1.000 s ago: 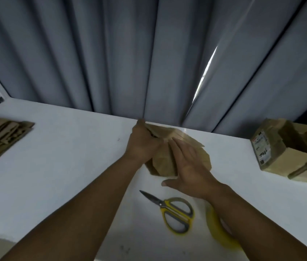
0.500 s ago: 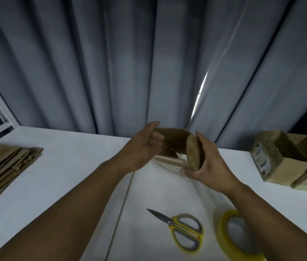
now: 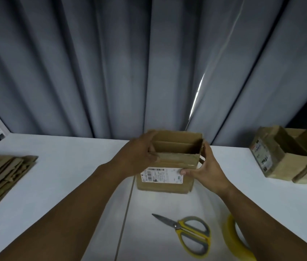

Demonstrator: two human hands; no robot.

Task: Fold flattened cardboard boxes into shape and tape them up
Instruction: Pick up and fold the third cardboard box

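And there was the cardboard box, opened up into shape and upright at the middle of the white desk, its top open and its white label facing the person. The left hand gripped the box's left end, fingers curled over the top edge. The right hand held the right end, thumb pressed on the label's corner. Whether the box sat on the desk or hung just clear of it could not be told. Nearer the person lay the yellow-handled scissors, blades shut, with the yellow tape roll just beside them, partly hidden under the right forearm. Far left, a stack of flattened cardboard; far right, two shaped boxes touching. Grey curtains hung behind.
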